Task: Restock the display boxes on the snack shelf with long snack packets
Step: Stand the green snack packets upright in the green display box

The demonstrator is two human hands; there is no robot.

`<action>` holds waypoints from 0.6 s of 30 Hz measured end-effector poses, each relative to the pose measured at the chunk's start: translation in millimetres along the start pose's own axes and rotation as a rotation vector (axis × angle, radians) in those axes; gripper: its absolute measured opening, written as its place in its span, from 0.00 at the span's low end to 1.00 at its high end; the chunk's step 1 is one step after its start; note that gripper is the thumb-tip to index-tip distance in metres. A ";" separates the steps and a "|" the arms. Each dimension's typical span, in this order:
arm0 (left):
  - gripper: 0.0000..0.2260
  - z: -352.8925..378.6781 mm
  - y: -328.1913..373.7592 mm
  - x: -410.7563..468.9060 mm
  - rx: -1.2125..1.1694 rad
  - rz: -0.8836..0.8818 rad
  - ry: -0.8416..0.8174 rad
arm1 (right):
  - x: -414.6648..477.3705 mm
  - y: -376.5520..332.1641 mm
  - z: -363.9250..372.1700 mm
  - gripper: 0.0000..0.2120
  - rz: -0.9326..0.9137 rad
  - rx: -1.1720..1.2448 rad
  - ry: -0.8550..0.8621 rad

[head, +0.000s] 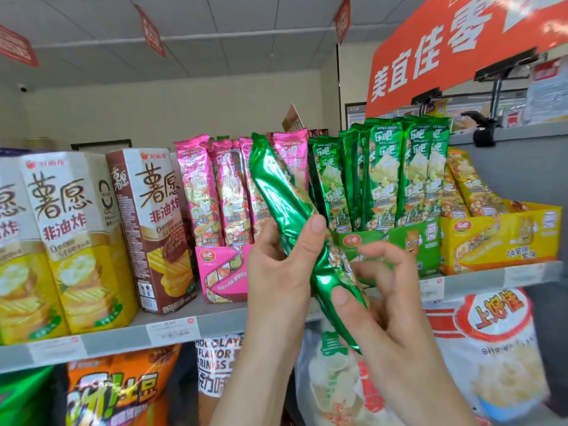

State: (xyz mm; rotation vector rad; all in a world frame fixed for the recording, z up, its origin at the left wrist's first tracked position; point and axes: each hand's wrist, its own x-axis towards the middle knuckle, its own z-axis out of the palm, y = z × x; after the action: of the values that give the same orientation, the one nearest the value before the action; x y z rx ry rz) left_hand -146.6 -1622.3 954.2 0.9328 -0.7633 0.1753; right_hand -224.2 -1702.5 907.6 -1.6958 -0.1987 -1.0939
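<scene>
Left hand (276, 265) grips the long shiny green foil snack packet (278, 186) mid-length, right hand (387, 302) pinches its lower end, likely aiming it at the green cardboard display box (408, 241) just beyond.

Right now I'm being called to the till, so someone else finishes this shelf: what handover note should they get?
Left hand grips the green packet at its middle; right hand pinches its lower end. The packet is tilted in front of the shelf, in no box yet. The green box, pink box and yellow box all hold packets. Left: likely slot this one into the green box.
</scene>
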 end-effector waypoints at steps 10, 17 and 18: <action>0.08 19.6 1.2 -13.5 -0.047 0.019 0.316 | -21.7 2.6 -42.3 0.19 -0.067 -0.158 -0.086; 0.12 52.0 -4.9 -56.0 0.048 -0.064 0.192 | -41.3 4.9 -60.6 0.19 -0.109 -0.064 0.076; 0.11 56.7 -5.9 -64.3 0.076 -0.083 0.154 | -44.3 5.1 -61.9 0.19 -0.101 -0.038 0.090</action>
State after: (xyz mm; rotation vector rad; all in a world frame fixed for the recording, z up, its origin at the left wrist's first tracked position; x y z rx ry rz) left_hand -220.2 -1658.4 928.2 1.0093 -0.5780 0.2015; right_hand -281.0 -1739.6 872.8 -1.6813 -0.2088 -1.2532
